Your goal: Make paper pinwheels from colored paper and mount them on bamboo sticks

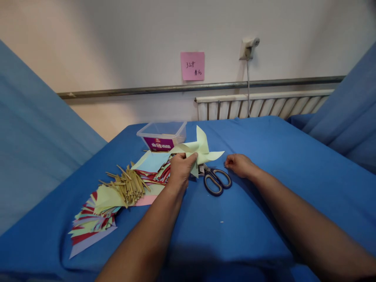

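Note:
My left hand (180, 167) grips a pale green folded paper pinwheel (199, 150) and holds it upright just above the blue cloth. My right hand (239, 164) rests on the cloth to the right with its fingers curled; whether something small is pinched in them I cannot tell. Between the two hands lie black-handled scissors (216, 181) flat on the cloth, blades pointing toward the pinwheel.
Left of my left hand lie a bundle of thin wooden sticks (131, 186) and a spread of coloured paper sheets (94, 219). A clear plastic box (162, 136) stands behind them. The blue-covered table (264, 219) meets a wall with a radiator (261, 106) and a pink note (192, 66).

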The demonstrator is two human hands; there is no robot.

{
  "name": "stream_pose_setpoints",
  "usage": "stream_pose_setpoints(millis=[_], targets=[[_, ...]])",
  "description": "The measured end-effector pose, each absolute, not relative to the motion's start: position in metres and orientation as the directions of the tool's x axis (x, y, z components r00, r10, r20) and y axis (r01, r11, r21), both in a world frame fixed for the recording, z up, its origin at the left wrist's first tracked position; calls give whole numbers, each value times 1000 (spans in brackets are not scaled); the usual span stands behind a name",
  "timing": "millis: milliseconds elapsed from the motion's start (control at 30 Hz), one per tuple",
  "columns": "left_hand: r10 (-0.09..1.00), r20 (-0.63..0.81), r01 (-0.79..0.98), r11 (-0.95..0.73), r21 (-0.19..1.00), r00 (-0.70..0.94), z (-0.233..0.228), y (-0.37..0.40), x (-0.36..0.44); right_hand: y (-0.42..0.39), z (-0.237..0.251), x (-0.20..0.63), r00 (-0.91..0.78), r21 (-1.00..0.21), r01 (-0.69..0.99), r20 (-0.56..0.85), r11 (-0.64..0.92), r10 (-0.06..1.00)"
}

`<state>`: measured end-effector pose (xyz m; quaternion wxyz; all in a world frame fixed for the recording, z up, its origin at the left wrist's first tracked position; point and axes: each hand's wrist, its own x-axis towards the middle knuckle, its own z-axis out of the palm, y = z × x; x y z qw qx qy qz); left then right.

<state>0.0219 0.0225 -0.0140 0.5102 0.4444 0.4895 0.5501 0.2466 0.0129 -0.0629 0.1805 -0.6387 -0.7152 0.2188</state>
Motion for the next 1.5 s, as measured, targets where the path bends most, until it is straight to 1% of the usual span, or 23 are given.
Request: stream_pose_setpoints(millis=[100,200,333,500,667,800,1033,1167,1333,1500], targets=[[996,-10,-117,1,993,-83,-14,22,22,12,-64,243,-203,-583,798,-25,150,979],[996,-6,-120,-4,993,-86,-15,22,22,10,-61,240,-232,-571,798,1,191,973],[997,-1,-115,-8,993,-74,-16,21,21,9,-55,243,-192,-506,842,41,187,980],[997,2,-100,-10,995,-79,-16,22,21,7,-50,246,-149,-460,875,42,152,988],[997,-9,-86,2,996,-77,-16,23,21,7,-50,237,-64,-485,871,53,81,997],[997,-5,-52,1,999,-80,-18,23,20,6,-50,230,-74,-477,876,20,75,997],[998,-12,-89,6,996,-62,-16,23,21,0,-42,230,-133,-358,924,30,135,991],[998,-15,-66,10,998,-62,-17,23,21,-2,-40,230,-138,-307,941,36,142,990],[999,-23,-84,20,996,-45,-18,21,21,-5,-42,223,-177,-170,968,67,186,982],[998,-42,-112,37,993,-48,-17,19,24,-6,-46,212,-203,-124,969,82,212,976]])
